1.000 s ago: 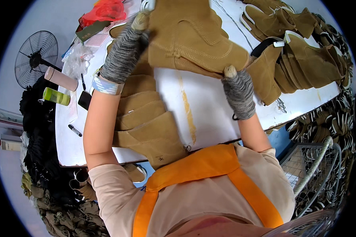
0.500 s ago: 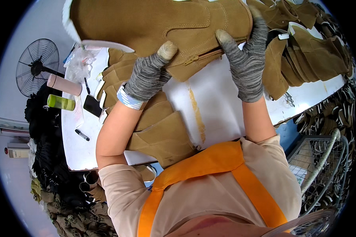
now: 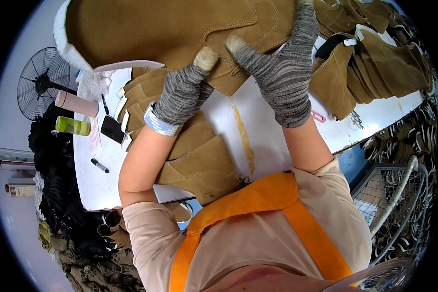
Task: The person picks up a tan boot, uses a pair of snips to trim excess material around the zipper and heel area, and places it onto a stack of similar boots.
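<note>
We hold a large tan suede boot with a white fleecy edge (image 3: pixel 151 36) up over the far side of the counter (image 3: pixel 265 146), which is white with a yellowish streak. The boot lies sideways, its open top to the left; the upper edge of the view cuts it off. Our left hand (image 3: pixel 186 92), in a grey striped knit glove with a cream thumb tip, grips its lower edge, thumb pressed on the suede and fingers mostly hidden. Our right hand (image 3: pixel 283 75), gloved alike, grips the other end, thumb across the near face and fingers stretched up along the right-hand side. Between the two thumbs, just below them, we see a small metal zip pull (image 3: pixel 235 71).

Under and beside our left forearm lies an overlapping row of tan suede boots (image 3: pixel 199 170). At the right we have another cluster of tan boots (image 3: pixel 389 73), and near it a pink loop-shaped handle (image 3: pixel 318 116) beside our right wrist. On the left stand or lie a pale pink cylindrical bottle (image 3: pixel 76 103), a yellow-green bottle (image 3: pixel 73 126), a black flat phone-like rectangle (image 3: pixel 113 129) and a black marker (image 3: pixel 100 166). Beyond them is a black round wire-cage fan (image 3: pixel 43 83); a grey wire-mesh cart (image 3: pixel 389 199) stands at the lower right.
</note>
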